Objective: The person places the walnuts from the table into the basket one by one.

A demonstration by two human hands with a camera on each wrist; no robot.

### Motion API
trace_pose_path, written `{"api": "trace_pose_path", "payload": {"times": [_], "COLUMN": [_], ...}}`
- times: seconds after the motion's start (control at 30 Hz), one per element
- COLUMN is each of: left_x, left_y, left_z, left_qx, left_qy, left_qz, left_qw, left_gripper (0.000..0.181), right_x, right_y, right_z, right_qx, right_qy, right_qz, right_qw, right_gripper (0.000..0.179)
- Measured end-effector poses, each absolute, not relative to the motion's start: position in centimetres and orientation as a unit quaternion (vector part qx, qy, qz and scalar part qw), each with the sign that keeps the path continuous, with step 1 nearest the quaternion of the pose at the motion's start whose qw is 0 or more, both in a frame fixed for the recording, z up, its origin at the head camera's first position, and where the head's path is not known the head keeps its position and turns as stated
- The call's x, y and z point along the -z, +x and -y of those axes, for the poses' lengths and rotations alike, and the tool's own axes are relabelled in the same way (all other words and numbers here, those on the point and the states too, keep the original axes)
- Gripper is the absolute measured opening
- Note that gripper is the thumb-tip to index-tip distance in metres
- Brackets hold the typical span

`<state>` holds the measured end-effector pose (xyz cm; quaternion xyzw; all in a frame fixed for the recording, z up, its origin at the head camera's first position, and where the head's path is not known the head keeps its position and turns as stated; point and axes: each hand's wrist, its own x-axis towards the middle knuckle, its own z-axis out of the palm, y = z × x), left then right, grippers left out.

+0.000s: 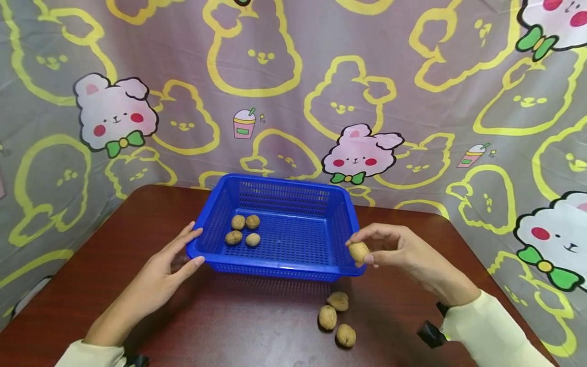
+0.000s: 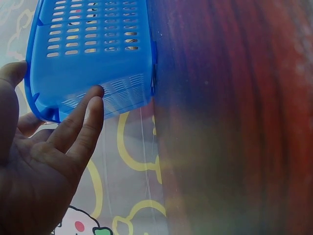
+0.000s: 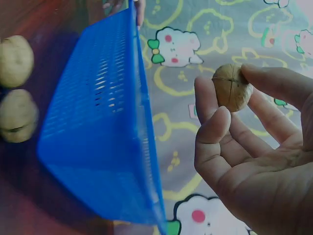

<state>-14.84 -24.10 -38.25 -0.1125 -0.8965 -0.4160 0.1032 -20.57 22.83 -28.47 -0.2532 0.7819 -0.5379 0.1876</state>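
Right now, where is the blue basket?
In the head view, the blue basket sits on the brown table, between the left hand at its left end and the right hand, which holds a walnut near its front right corner.

on my feed i see a blue rectangular lattice-walled plastic basket (image 1: 275, 271) sitting upright, four round tan walnuts (image 1: 234, 237) clustered in its left part. the right hand (image 1: 398, 248) pinches another tan walnut (image 1: 358, 252) by the front right corner; three more walnuts (image 1: 327, 317) lie in front.

8 walnuts (image 1: 359, 252), 1 basket (image 1: 295, 237), 2 hands (image 1: 158, 272) (image 1: 407, 252).
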Motion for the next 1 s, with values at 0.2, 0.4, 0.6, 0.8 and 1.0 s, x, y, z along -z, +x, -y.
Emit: {"api": "trace_pose_path", "payload": {"times": [0.2, 0.4, 0.6, 0.8, 1.0], "left_x": [38.3, 38.7, 38.7, 38.9, 38.9], "left_y": [-14.8, -14.7, -14.6, -14.6, -14.7], "left_z": [24.3, 24.0, 23.9, 23.9, 23.9], "left_qx": [0.414, 0.425, 0.426, 0.426, 0.425], "left_qy": [-0.110, -0.117, -0.122, -0.128, -0.125], "left_qz": [0.897, 0.890, 0.888, 0.886, 0.887], "left_qw": [0.110, 0.116, 0.122, 0.132, 0.130], "left_gripper": [0.060, 0.058, 0.058, 0.057, 0.058], "right_x": [26.9, 26.6, 26.3, 27.5, 29.4], "right_y": [-23.7, -26.5, -29.2, -31.8, -33.9], "right_z": [-20.0, -16.8, -13.4, -10.8, -8.8], "right_qx": [0.548, 0.562, 0.587, 0.592, 0.583], "right_qy": [-0.257, -0.251, -0.250, -0.245, -0.245], "right_qz": [-0.769, -0.753, -0.728, -0.716, -0.715], "right_qw": [0.205, 0.233, 0.252, 0.277, 0.297], "right_gripper": [0.029, 0.030, 0.025, 0.025, 0.026]}}
